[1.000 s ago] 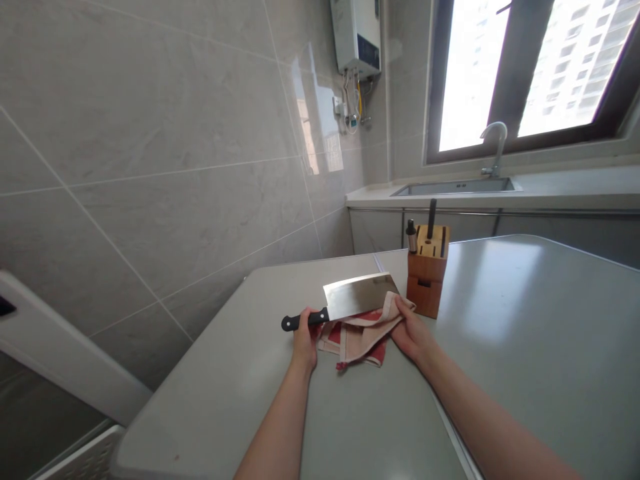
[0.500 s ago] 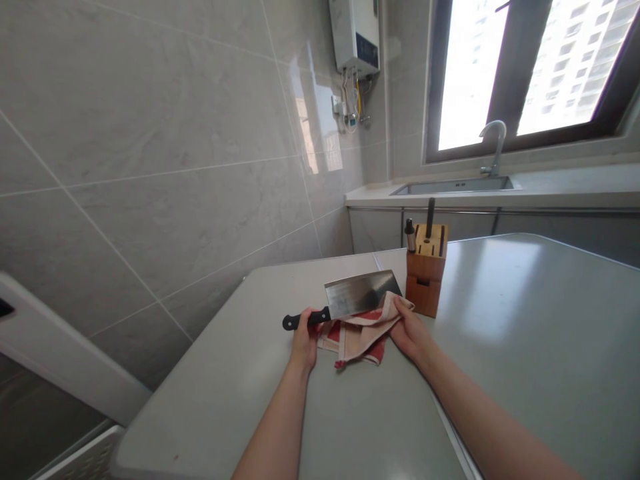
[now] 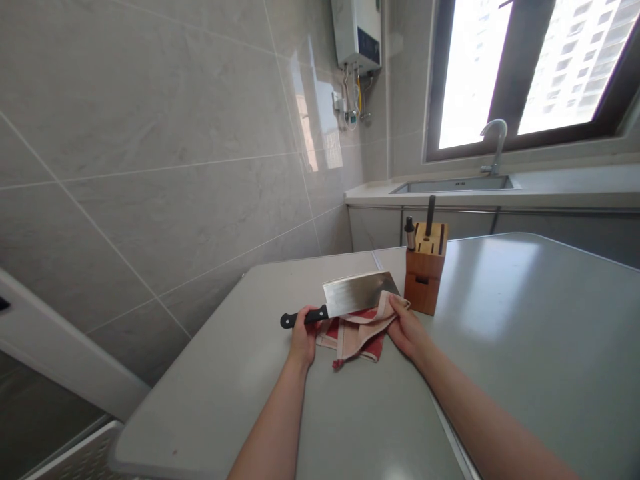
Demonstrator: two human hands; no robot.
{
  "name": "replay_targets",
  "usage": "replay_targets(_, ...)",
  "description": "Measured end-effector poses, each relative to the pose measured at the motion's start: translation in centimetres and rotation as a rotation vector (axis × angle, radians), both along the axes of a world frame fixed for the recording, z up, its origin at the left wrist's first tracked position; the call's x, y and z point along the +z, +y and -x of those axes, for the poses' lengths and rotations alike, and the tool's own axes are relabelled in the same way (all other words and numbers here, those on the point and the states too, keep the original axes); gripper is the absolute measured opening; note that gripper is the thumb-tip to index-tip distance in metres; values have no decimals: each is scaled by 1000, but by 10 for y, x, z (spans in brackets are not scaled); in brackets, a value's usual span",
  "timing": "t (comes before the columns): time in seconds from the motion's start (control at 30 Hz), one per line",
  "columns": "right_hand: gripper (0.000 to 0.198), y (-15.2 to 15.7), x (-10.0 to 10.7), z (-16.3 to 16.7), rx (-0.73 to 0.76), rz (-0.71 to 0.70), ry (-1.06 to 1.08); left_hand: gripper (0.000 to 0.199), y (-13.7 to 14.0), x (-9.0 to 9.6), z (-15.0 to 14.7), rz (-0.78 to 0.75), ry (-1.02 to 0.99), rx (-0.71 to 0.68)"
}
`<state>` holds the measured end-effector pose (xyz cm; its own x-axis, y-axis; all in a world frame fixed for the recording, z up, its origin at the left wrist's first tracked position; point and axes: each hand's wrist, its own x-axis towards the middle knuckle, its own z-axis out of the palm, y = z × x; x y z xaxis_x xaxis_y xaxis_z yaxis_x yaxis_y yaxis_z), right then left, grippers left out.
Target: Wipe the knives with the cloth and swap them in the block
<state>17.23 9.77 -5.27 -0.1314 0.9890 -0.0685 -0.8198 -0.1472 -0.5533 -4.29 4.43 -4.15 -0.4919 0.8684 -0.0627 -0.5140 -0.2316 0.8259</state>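
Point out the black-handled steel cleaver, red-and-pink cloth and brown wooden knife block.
Black-handled steel cleaver [image 3: 346,296]: head view, blade.
Red-and-pink cloth [image 3: 356,335]: head view, pale fold.
Brown wooden knife block [image 3: 425,265]: head view, front face.

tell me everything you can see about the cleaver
The cleaver has a broad, shiny, metal-looking blade and a black handle with light, rivet-like dots. The left hand grips the handle; the blade points right, towards the knife block. A red-and-pink cloth, held by the right hand, covers its lower far corner.
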Motion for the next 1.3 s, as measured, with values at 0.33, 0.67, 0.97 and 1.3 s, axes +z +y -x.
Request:
replay_targets(0.33, 18, -1, 0, 0, 22, 3, -31, 22, 0, 0, -1, 40, -40, -21)
replay_targets(0.67, 17, -5, 3, 2, 1, -23, -106, 21, 0, 0, -2, 86, -78, 33)
replay_targets(0.97, 23, -3, 1, 2, 10, -23, -153, 18, -1, 3, -4, 77, -87, 53)
replay_targets(1.3, 25, -5, 5, 3, 0, -19, -118, 20, 0, 2, -3, 83, -79, 43)
